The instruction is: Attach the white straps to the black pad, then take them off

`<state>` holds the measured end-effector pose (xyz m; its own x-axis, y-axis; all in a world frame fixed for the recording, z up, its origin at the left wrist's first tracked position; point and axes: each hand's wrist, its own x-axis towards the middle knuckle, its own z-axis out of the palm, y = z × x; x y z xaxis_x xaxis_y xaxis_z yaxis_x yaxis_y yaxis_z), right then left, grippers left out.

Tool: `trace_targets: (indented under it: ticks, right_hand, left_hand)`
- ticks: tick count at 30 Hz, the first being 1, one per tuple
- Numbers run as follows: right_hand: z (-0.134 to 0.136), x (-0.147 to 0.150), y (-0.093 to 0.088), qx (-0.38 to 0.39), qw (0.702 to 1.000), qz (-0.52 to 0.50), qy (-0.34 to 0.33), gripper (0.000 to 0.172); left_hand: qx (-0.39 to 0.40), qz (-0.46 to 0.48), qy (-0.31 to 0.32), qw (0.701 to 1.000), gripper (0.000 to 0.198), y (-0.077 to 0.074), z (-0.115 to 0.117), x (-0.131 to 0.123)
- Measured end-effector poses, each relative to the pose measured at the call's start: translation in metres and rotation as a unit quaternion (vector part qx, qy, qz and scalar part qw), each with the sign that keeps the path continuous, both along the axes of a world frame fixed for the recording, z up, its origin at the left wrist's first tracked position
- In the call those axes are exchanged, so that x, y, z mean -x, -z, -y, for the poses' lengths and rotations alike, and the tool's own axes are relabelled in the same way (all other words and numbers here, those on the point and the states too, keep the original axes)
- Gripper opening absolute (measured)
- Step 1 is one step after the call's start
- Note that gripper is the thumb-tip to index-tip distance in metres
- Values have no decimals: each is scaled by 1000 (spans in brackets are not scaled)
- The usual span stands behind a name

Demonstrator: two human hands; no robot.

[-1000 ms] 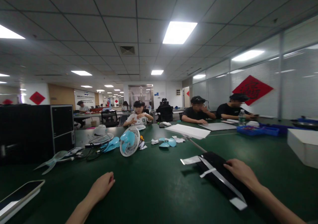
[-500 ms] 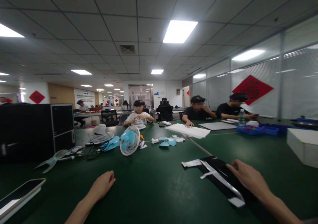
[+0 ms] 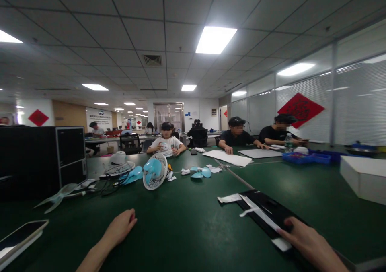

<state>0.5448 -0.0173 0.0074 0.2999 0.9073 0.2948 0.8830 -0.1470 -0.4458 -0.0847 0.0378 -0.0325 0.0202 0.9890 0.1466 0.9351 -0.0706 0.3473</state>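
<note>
My left hand (image 3: 120, 225) rests on the green table with its fingers curled in, and nothing shows in it. On the right lies a flat black panel (image 3: 271, 205) with white strips (image 3: 261, 213) along its left side and at its ends. My right hand (image 3: 304, 238) is at the near part of this panel, thumb over the lower end of the long white strip and the other fingers bent, partly hidden.
A blue-bladed fan (image 3: 155, 171), loose fan blades (image 3: 200, 172) and cables stand farther back. A phone-like device (image 3: 22, 235) lies at left, beside a black computer case (image 3: 70, 151). Co-workers sit opposite, one touching white sheets (image 3: 229, 158). A white box (image 3: 364, 175) stands right.
My right hand has slid toward me along the panel, from its upper part to its near end. My left hand stays about still. The view has shifted slightly.
</note>
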Motion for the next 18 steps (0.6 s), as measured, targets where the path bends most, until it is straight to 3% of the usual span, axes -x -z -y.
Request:
trace_targets:
  ticks: [3,6,10,13,18]
  right_hand:
    - [0,0,-2,31,997,-61,-23,51]
    - [0,-1,0,8,993,-111,-35,62]
    - [1,4,-2,-4,975,-216,-43,53]
    - [2,15,-16,-6,959,-277,-63,43]
    - [-3,41,-49,-86,949,-283,-106,40]
  left_hand:
    - [2,-1,-1,1000,24,-1,1,0]
    - [10,4,-5,1000,25,-1,1,-1]
    - [14,10,-7,1000,23,-1,1,-1]
    - [14,15,2,1000,25,-2,2,0]
    - [20,15,-3,1000,26,-5,5,-3]
